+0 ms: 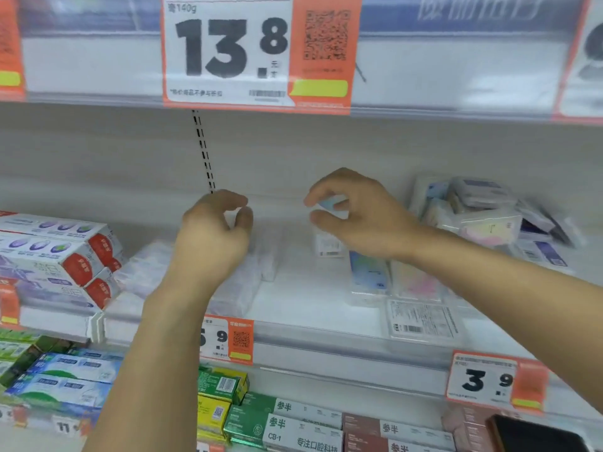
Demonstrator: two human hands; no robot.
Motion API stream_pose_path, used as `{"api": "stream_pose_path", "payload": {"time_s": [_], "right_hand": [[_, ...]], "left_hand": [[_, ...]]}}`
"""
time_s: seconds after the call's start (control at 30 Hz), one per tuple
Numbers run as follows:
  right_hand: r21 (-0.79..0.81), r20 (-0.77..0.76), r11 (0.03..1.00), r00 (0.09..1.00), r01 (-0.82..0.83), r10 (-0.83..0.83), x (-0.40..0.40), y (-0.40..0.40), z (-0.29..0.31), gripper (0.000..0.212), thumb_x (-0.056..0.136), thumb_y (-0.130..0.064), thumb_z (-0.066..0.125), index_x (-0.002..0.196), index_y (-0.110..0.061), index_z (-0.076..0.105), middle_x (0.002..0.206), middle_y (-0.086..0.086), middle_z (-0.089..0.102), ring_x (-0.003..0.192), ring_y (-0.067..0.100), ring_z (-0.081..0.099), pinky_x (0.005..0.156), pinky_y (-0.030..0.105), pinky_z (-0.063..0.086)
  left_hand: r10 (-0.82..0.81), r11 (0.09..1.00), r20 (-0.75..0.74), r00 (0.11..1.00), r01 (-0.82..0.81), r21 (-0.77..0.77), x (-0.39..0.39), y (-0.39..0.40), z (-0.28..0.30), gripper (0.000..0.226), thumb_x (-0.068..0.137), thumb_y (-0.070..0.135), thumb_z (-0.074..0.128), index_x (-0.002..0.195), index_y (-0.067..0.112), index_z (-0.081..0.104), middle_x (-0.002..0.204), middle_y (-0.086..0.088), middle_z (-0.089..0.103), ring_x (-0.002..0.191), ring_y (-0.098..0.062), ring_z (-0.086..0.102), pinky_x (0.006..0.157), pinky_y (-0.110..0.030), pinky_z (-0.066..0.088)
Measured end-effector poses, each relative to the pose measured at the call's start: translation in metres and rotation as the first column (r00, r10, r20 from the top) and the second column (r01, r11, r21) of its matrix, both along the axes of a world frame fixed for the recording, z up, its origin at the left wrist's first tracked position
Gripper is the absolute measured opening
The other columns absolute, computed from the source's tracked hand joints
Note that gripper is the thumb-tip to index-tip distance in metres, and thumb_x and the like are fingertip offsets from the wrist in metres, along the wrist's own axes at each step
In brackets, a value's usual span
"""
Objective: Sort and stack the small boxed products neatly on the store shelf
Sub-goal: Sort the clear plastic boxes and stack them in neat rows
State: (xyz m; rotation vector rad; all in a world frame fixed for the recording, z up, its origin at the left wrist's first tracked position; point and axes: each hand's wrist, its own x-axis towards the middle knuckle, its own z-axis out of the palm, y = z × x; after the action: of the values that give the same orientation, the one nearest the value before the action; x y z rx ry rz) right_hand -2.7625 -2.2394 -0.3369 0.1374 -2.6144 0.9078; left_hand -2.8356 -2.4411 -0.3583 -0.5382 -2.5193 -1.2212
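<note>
My right hand (355, 213) reaches over the white shelf (313, 308) and pinches a small light-blue box (332, 203) between thumb and fingers. Below it stand small clear boxed products, one with a blue card (368, 272) and one with pink (417, 282). My left hand (212, 233) hovers to the left with fingers curled and apart, holding nothing I can see. Pale wrapped packs (238, 288) lie under and beside it. A loose heap of small clear boxes (483, 213) sits at the right of the shelf.
Red and white toothpaste boxes (62, 252) are stacked at the left. A flat clear pack with a label (424, 318) lies at the shelf's front edge. Price tags hang above and below. Green, yellow and white boxes (261, 415) fill the lower shelf. A dark object (535, 435) shows at bottom right.
</note>
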Motion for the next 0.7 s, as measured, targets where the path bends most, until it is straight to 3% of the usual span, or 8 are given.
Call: {"api": "stream_pose_path", "payload": {"time_s": [0.1, 0.23, 0.3, 0.37, 0.47, 0.53, 0.6, 0.7], "right_hand": [[0.039, -0.022, 0.987, 0.988, 0.156, -0.155, 0.044, 0.050, 0.006, 0.018, 0.087, -0.022, 0.069, 0.105, -0.024, 0.069, 0.110, -0.006, 0.060, 0.105, 0.005, 0.057, 0.091, 0.023, 0.046], [0.159, 0.088, 0.898, 0.900, 0.410, -0.426, 0.099, 0.117, 0.002, 0.032, 0.079, -0.028, 0.077, 0.110, -0.023, 0.069, 0.103, -0.009, 0.055, 0.107, 0.009, 0.052, 0.087, 0.017, 0.036], [0.194, 0.101, 0.841, 0.842, 0.506, -0.530, 0.119, 0.148, -0.005, 0.044, 0.071, -0.044, 0.078, 0.109, -0.023, 0.071, 0.100, -0.009, 0.058, 0.105, 0.011, 0.055, 0.091, 0.024, 0.043], [0.162, 0.134, 0.804, 0.795, 0.572, -0.592, 0.129, 0.174, -0.013, 0.067, 0.059, -0.073, 0.070, 0.116, -0.037, 0.064, 0.123, -0.005, 0.057, 0.111, 0.017, 0.060, 0.098, 0.037, 0.049], [0.121, 0.298, 0.815, 0.762, 0.567, -0.575, 0.126, 0.203, -0.024, 0.097, 0.050, -0.090, 0.061, 0.137, -0.059, 0.033, 0.157, -0.005, 0.020, 0.139, 0.022, 0.038, 0.113, 0.048, 0.036], [0.142, 0.338, 0.836, 0.768, 0.530, -0.544, 0.118, 0.216, -0.029, 0.103, 0.046, -0.092, 0.059, 0.138, -0.064, 0.022, 0.162, -0.007, 0.006, 0.147, 0.025, 0.027, 0.116, 0.050, 0.029], [0.202, 0.376, 0.836, 0.748, 0.510, -0.547, 0.111, 0.224, -0.033, 0.102, 0.049, -0.096, 0.052, 0.140, -0.064, 0.019, 0.164, -0.011, 0.000, 0.148, 0.026, 0.024, 0.118, 0.053, 0.024], [0.300, 0.371, 0.808, 0.719, 0.507, -0.588, 0.106, 0.234, -0.042, 0.082, 0.065, -0.091, 0.042, 0.140, -0.059, 0.034, 0.162, -0.007, 0.012, 0.148, 0.027, 0.012, 0.118, 0.056, 0.017]], "left_hand": [[-0.162, 0.987, -0.005, 0.987, 0.162, 0.018, 0.023, 0.041, -0.005, 0.016, 0.092, 0.021, 0.058, 0.102, 0.020, 0.070, 0.109, 0.007, 0.065, 0.077, -0.008, 0.056, 0.075, -0.019, 0.038], [-0.329, 0.944, -0.027, 0.944, 0.328, -0.032, 0.055, 0.098, -0.014, 0.020, 0.091, 0.021, 0.060, 0.110, 0.021, 0.067, 0.116, 0.011, 0.056, 0.116, -0.017, 0.051, 0.092, -0.023, 0.037], [-0.412, 0.908, -0.009, 0.911, 0.410, -0.087, 0.072, 0.128, -0.017, 0.028, 0.091, 0.026, 0.059, 0.119, 0.026, 0.062, 0.130, 0.008, 0.051, 0.127, -0.016, 0.041, 0.097, -0.022, 0.030], [-0.499, 0.846, 0.042, 0.866, 0.497, -0.193, 0.083, 0.154, -0.018, 0.041, 0.091, 0.040, 0.055, 0.131, 0.036, 0.052, 0.146, 0.007, 0.038, 0.139, -0.016, 0.026, 0.111, -0.030, 0.024], [-0.535, 0.722, 0.206, 0.819, 0.570, -0.392, 0.089, 0.182, -0.019, 0.054, 0.089, 0.063, 0.047, 0.140, 0.051, 0.035, 0.161, 0.008, 0.013, 0.149, -0.017, 0.000, 0.120, -0.050, 0.002], [-0.501, 0.631, 0.277, 0.820, 0.565, -0.532, 0.091, 0.195, -0.024, 0.060, 0.086, 0.072, 0.040, 0.142, 0.054, 0.031, 0.161, 0.007, 0.017, 0.150, -0.021, 0.002, 0.117, -0.056, -0.010], [-0.484, 0.584, 0.279, 0.830, 0.544, -0.603, 0.092, 0.203, -0.028, 0.066, 0.082, 0.079, 0.035, 0.142, 0.052, 0.033, 0.155, 0.007, 0.030, 0.147, -0.026, 0.012, 0.115, -0.057, -0.013], [-0.486, 0.588, 0.258, 0.835, 0.531, -0.611, 0.091, 0.208, -0.031, 0.066, 0.081, 0.077, 0.040, 0.141, 0.049, 0.037, 0.151, 0.008, 0.035, 0.144, -0.026, 0.020, 0.116, -0.057, -0.011]]}}
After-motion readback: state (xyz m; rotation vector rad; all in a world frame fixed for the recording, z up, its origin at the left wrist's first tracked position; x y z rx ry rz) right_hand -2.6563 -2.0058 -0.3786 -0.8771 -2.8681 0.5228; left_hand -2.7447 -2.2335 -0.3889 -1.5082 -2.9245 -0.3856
